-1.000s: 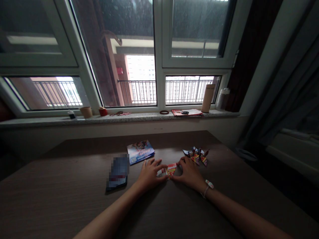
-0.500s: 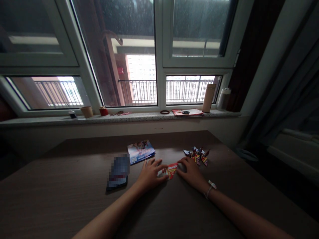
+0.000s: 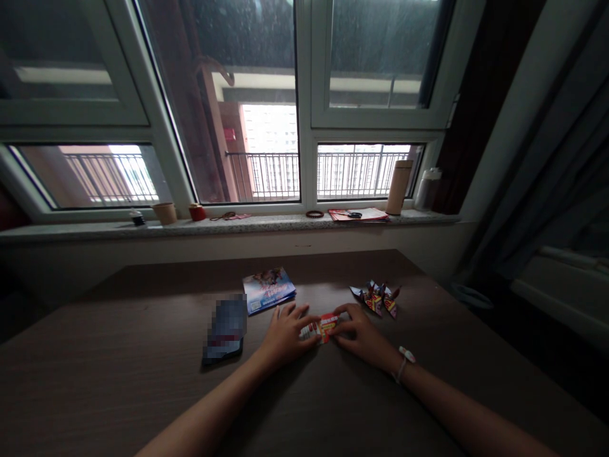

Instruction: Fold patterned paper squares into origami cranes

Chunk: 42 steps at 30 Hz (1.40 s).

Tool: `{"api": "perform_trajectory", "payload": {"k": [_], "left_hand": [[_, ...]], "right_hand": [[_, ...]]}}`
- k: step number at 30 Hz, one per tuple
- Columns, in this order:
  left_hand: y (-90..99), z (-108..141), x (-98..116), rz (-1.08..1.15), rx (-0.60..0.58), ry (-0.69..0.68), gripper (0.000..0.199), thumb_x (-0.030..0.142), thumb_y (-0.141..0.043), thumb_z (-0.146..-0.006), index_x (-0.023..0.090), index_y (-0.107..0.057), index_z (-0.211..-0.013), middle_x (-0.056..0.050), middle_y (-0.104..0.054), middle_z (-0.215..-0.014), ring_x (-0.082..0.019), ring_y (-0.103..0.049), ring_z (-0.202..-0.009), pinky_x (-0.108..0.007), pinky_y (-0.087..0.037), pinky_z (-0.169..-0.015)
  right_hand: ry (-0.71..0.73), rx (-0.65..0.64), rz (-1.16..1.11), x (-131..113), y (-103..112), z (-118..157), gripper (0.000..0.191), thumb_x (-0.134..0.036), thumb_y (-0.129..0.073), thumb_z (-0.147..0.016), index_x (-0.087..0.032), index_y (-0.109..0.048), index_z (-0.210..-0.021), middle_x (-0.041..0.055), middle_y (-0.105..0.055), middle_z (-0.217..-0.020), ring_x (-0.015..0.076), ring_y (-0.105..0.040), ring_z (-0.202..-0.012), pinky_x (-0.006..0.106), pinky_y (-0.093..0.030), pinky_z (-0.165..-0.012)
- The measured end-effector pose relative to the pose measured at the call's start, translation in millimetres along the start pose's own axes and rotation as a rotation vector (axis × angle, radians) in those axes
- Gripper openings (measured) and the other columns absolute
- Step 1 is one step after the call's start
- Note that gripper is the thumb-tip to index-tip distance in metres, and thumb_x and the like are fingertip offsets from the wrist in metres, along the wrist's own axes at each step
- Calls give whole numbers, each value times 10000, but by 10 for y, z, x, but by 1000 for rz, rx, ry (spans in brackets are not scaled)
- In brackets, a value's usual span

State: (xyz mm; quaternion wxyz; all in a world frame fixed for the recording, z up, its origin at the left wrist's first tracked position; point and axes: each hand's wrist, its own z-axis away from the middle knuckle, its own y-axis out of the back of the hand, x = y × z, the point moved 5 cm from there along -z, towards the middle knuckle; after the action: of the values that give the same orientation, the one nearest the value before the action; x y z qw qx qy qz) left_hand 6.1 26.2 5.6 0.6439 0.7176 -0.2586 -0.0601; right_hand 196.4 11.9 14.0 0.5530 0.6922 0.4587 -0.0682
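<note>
A small red, yellow and white printed paper [image 3: 328, 325] lies on the brown table between my two hands. My left hand [image 3: 286, 333] holds its left part, thumb at the near edge and index finger at the far edge. From the other side my right hand [image 3: 360, 333] has thumb and fingertips on the paper's right edge. Fingers cover both ends of the paper. Past my right hand stand several folded paper pieces with pointed tips [image 3: 378, 298], in similar printed colours.
Left of my hands lie a stack of printed leaflets [image 3: 269, 290] and a dark, blurred-out phone-like object [image 3: 226, 330]. On the windowsill stand a paper cup [image 3: 165, 214], a red jar-like item [image 3: 196, 212], scissors [image 3: 353, 215] on papers, a tan bottle [image 3: 398, 188] and a white bottle [image 3: 428, 189].
My right hand has moved slightly left, and its fingertips now sit farther onto the paper's right side. My left hand stays in place.
</note>
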Motion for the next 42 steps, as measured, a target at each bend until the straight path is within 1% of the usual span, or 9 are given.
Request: {"api": "perform_trajectory", "payload": {"k": [5, 12, 16, 22, 27, 32, 42], "left_hand": [[6, -6, 8, -1, -4, 11, 442, 566, -612, -824, 467, -589, -1254, 12, -459, -1479, -355, -323, -1382, -635, -168, -1130], [31, -6, 22, -1, -44, 27, 454, 593, -589, -828, 466, -580, -1263, 15, -441, -1495, -351, -301, -1403, -636, -159, -1131], [42, -9, 25, 1, -49, 25, 458, 618, -575, -826, 469, -582, -1260, 7, -442, -1495, -347, -302, -1403, -630, -155, -1130], [55, -9, 29, 7, -46, 19, 456, 623, -572, -825, 460, -594, -1250, 2, -454, -1486, -350, -312, -1395, -611, -168, -1130], [57, -9, 29, 16, -43, 22, 464, 621, -580, -821, 466, -588, -1258, 7, -455, -1484, -347, -319, -1388, -607, -160, -1133], [59, -9, 35, 5, -44, 21, 451, 610, -584, -823, 465, -595, -1250, 10, -458, -1481, -343, -321, -1388, -596, -177, -1132], [48, -16, 30, -3, -45, 21, 465, 623, -571, -826, 467, -584, -1263, 5, -455, -1483, -347, -321, -1387, -602, -178, -1129]], "right_hand": [[-65, 54, 29, 25, -2, -10, 126, -208, -676, -786, -258, -776, -844, 61, -594, -1145, 211, -532, -1128, 334, -408, -1016], [-154, 121, 145, 30, 43, -41, 148, -219, -640, -800, -252, -781, -828, 63, -606, -1085, 207, -543, -1084, 329, -398, -1007], [-179, 130, 210, 56, 60, -53, 170, -194, -631, -794, -241, -781, -858, 73, -605, -1103, 214, -541, -1095, 324, -398, -1008], [-164, 124, 315, 93, 51, -87, 206, -234, -578, -862, -213, -772, -927, 100, -610, -1081, 235, -550, -1071, 335, -418, -987], [-170, 120, 401, 125, 41, -103, 255, -217, -521, -900, -193, -760, -986, 121, -602, -1110, 252, -542, -1087, 347, -413, -996], [-174, 94, 420, 137, 24, -104, 291, -191, -486, -917, -186, -742, -1056, 134, -589, -1138, 254, -537, -1105, 346, -411, -1003], [-180, 107, 431, 157, 4, -107, 307, -203, -457, -941, -205, -737, -1068, 130, -596, -1105, 250, -552, -1065, 339, -421, -973]]}}
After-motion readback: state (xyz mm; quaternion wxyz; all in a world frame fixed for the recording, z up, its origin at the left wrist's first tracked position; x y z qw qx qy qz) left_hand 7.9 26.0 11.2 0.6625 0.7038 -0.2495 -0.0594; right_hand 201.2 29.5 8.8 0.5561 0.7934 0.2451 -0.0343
